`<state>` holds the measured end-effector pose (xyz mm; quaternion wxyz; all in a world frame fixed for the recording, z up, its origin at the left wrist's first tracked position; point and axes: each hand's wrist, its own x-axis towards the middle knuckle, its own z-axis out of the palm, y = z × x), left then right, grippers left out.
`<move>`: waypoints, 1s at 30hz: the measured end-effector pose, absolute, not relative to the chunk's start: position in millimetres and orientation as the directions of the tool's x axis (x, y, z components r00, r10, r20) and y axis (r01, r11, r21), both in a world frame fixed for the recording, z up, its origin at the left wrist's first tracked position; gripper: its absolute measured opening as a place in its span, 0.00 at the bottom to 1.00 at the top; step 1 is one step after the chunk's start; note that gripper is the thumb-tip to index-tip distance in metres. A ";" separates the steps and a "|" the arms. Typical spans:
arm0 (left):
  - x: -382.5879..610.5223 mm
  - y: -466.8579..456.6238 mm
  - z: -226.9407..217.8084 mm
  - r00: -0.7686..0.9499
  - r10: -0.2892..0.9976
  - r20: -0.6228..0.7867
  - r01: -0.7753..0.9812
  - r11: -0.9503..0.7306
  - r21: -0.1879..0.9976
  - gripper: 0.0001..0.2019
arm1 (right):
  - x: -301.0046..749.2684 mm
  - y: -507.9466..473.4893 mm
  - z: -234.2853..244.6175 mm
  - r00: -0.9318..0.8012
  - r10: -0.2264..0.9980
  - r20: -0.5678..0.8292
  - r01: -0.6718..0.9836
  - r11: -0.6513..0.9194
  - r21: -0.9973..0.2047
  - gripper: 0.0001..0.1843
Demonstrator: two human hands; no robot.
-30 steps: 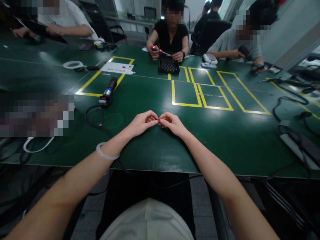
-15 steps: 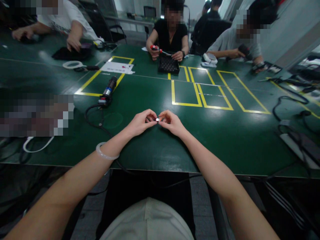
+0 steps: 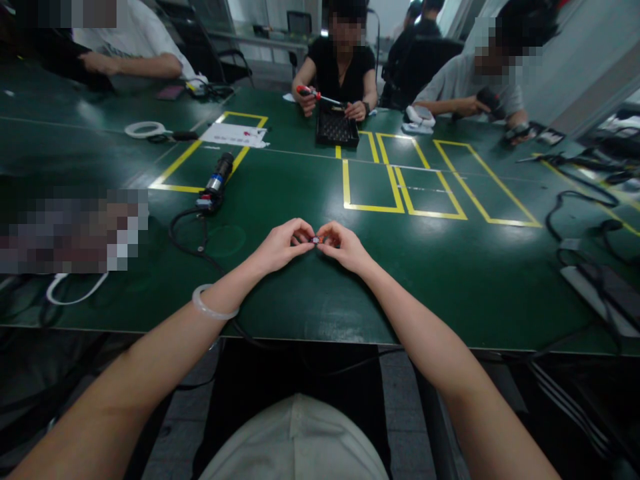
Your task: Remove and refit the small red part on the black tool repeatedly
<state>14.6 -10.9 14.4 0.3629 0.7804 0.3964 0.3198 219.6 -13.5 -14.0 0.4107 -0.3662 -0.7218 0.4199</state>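
Fingertip to fingertip, my two hands meet over the near middle of the green table (image 3: 310,307). Between them is a tiny part (image 3: 315,241), dark with a pale centre and an orange bit on its right side; it is too small to name. My left hand (image 3: 285,245) pinches its left end with thumb and fingers. On its right end, the thumb and fingers of my right hand (image 3: 345,247) are pressed together in the same way. A pale bangle (image 3: 215,303) circles my left forearm.
A black cylindrical tool (image 3: 219,175) with a cable lies left of my hands. Yellow tape outlines (image 3: 375,208) mark the table. Across it, a person holds a red-handled screwdriver (image 3: 316,95) over a black tray (image 3: 337,128). Cables (image 3: 565,207) lie at the right.
The small part's centre looks less bright now, while my hands stay in place. At the far left, a co-worker's arms have shifted, and a dark item there has been lifted off the table.
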 end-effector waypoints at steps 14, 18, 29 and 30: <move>13.2 -10.1 13.8 0.487 0.849 0.204 0.404 -0.426 0.810 0.12 | 220.8 -13.7 -14.7 -0.399 0.868 0.296 0.209 0.400 -0.892 0.11; 13.0 -10.2 14.4 0.484 0.855 0.187 0.403 -0.408 0.819 0.13 | 220.9 -14.3 -14.4 -0.401 0.865 0.302 0.209 0.407 -0.889 0.10; 6.7 -5.0 19.8 0.460 0.864 0.204 0.509 -0.445 0.737 0.17 | 222.3 -15.1 -11.8 -0.398 0.879 0.262 0.255 0.380 -0.889 0.09; 2.9 -2.4 21.7 0.440 0.867 0.233 0.536 -0.462 0.707 0.17 | 222.5 -14.9 -11.8 -0.398 0.881 0.256 0.256 0.374 -0.891 0.09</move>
